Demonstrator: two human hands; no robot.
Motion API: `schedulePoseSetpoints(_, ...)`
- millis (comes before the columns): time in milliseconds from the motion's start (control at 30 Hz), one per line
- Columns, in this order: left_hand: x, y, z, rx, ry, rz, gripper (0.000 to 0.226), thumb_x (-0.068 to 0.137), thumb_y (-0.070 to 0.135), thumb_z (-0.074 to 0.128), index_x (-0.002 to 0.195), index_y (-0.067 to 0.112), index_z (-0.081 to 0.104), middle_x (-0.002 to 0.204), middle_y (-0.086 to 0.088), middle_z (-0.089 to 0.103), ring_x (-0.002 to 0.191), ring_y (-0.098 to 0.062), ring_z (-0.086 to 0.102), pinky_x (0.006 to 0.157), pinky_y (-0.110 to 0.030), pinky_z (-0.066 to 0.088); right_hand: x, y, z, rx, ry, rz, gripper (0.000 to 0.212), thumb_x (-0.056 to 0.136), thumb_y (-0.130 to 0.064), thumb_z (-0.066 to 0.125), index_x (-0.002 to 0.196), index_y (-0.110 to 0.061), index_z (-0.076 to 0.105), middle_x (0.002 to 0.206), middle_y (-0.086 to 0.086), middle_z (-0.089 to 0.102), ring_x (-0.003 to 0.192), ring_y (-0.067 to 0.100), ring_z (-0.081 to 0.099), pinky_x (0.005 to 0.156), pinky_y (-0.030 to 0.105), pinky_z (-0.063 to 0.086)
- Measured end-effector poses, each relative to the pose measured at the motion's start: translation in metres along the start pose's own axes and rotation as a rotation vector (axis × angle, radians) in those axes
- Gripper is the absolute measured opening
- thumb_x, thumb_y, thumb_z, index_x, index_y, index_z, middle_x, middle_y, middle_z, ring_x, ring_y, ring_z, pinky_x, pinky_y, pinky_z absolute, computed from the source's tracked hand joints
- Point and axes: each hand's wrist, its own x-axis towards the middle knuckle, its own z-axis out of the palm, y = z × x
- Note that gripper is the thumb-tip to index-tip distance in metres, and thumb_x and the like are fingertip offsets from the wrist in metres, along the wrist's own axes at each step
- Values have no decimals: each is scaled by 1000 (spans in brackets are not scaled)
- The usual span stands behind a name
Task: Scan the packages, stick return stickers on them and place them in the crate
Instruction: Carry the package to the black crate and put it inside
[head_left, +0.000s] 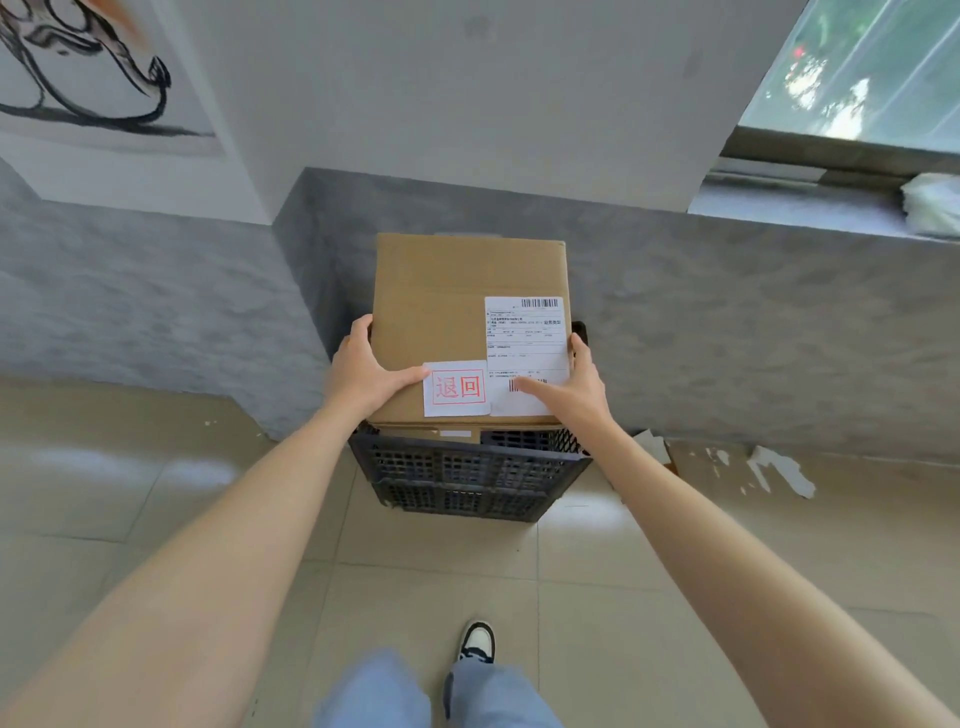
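Head view: left hand (363, 375), right hand (577, 391) clasp box (457, 301); crate (467, 480) interior hidden.

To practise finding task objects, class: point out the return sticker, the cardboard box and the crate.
return sticker (456, 388): head view, middle of its red-printed face.
cardboard box (431, 291): head view, bare part of its top face.
black plastic crate (467, 473): head view, its near lattice wall.

Faced a rough grey lower wall (727, 322) with white plaster above | caught a window (857, 67) upper right, greenery bright behind the glass | noted a white bundle (932, 202) lying on its grey sill (805, 205) | glimpsed an ink-brush painting (78, 67) upper left | looked down on glossy beige floor tiles (441, 571), daylight glare at left, white paint flakes (779, 466) strewn by the wall's foot
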Motion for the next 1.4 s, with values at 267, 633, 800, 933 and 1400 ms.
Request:
schedulePoseSetpoints(267, 65, -9, 21, 29, -65, -43, 104, 63, 45, 84, 145, 20, 25, 143, -3, 44, 129, -25, 44, 104, -49, 41, 58, 9, 14, 22, -29, 69, 104, 70, -29, 81, 150, -21, 15, 147, -4, 40, 133, 18, 39, 107, 36, 33)
schedulePoseSetpoints(633, 148, -73, 63, 87, -156, -77, 103, 63, 42, 84, 145, 19, 26, 140, -5, 47, 126, -26, 47, 103, -47, 42, 129, 72, 87, 57, -55, 181, 103, 71, -25, 81, 150, -23, 16, 146, -4, 42, 131, 18, 43, 103, 32, 36)
schedulePoseSetpoints(800, 174, -106, 89, 83, -168, -119, 104, 62, 40, 85, 145, 20, 26, 140, -4, 47, 127, -26, 46, 104, -46, 40, 163, 101, 114, 68, -78, 196, 103, 70, -21, 81, 150, -22, 16, 144, -3, 44, 130, 18, 45, 108, 40, 38)
schedulePoseSetpoints(933, 191, -136, 112, 83, -182, -160, 104, 62, 39, 86, 145, 20, 25, 140, -5, 47, 127, -26, 46, 104, -45, 40, 186, 128, 137, 53, -93, 217, 102, 70, -22, 81, 149, -22, 17, 143, -4, 45, 125, 15, 47, 100, 30, 39)
schedulePoseSetpoints(1400, 233, -226, 177, 62, -224, -328, 104, 68, 20, 84, 148, 18, 18, 143, -6, 44, 129, -26, 44, 104, -39, 38, 235, 219, 214, 171, -203, 350, 95, 73, -12, 78, 147, -24, 20, 116, -9, 46, 102, 7, 45, 89, 28, 37)
